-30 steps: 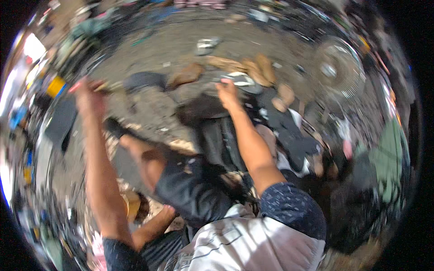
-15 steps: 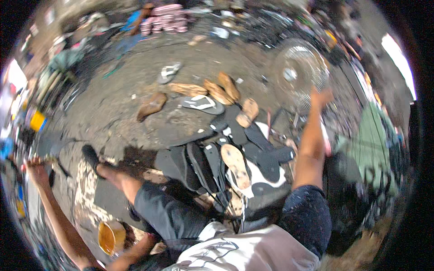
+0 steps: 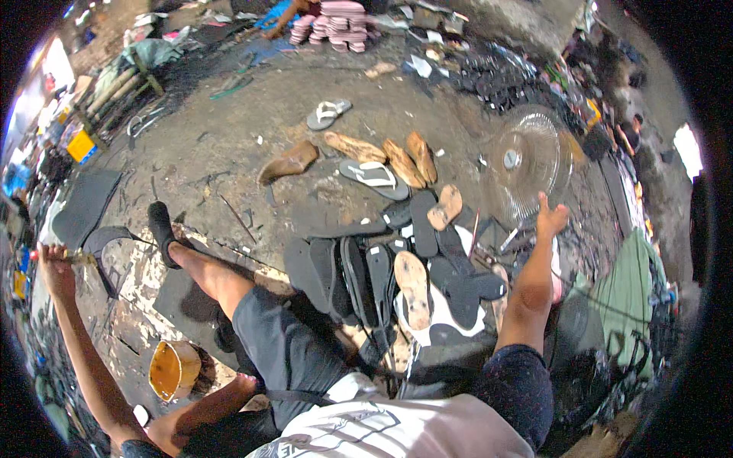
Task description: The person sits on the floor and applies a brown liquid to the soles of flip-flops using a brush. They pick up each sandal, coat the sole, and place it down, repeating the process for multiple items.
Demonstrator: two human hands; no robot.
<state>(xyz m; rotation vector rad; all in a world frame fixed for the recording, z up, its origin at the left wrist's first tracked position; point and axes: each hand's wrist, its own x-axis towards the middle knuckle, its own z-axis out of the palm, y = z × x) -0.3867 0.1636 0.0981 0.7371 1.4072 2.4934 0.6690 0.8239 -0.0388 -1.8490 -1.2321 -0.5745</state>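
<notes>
Littered grey-brown floor [image 3: 206,175] spreads out before us, with a stack of pink pieces [image 3: 343,29] at its far side. Out at the left we see the left hand [image 3: 58,273], its grip curled round a slim tool [image 3: 80,259] with a red end — what sort of tool, we cannot tell. Just beyond it lies a dark sheet [image 3: 85,204]. Our right hand [image 3: 553,219] reaches out near the round fan [image 3: 513,159], its grip loose and empty as far as we can see, the thumb standing apart from the fingers; whether it touches the fan, we cannot tell. Between our two arms lie black soles [image 3: 353,278] in a cluster, a tan sole [image 3: 412,282] on a white piece [image 3: 454,327], and, farther off, a grey sandal [image 3: 374,177] with white straps beside brown foot-shaped blocks [image 3: 402,163]. Near our left forearm stands a yellow bucket [image 3: 174,372].
</notes>
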